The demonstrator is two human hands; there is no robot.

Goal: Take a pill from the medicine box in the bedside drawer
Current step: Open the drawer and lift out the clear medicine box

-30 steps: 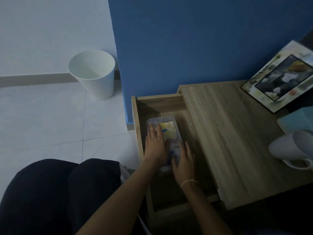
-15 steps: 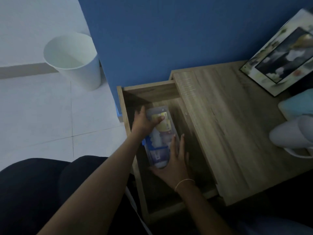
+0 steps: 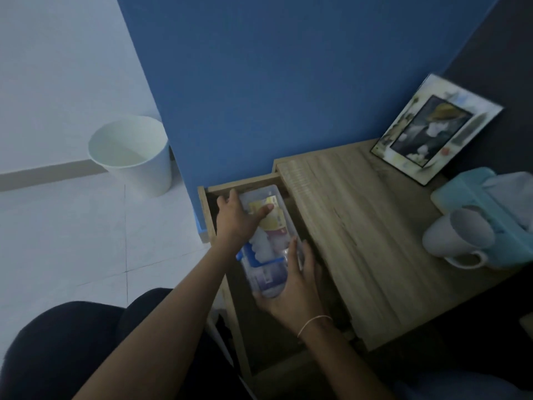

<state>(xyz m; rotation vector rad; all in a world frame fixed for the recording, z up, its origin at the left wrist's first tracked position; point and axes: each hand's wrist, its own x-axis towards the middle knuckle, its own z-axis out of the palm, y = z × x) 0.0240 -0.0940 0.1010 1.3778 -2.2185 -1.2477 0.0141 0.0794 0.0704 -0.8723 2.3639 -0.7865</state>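
Head view, dim light. White bin (image 3: 135, 157) stands on the floor, well clear of the drawer (image 3: 208, 215). Your left hand (image 3: 235, 219) grips the far end of the clear medicine box (image 3: 269, 241), thumb across its lid, close to the drawer's left wall. Your right hand (image 3: 294, 293) cups the near end from below. Box sits within the open drawer, near its back edge. Bedside table (image 3: 360, 226) top has bare room along its front; picture frame (image 3: 432, 131), mug (image 3: 455, 238) at right edge.

The medicine box (image 3: 266, 241) lies in the open drawer (image 3: 208, 223), left of the bedside table (image 3: 360, 241) top. A mug (image 3: 458, 239) lies at the top's right edge. A picture frame (image 3: 432, 131) stands at its back corner.
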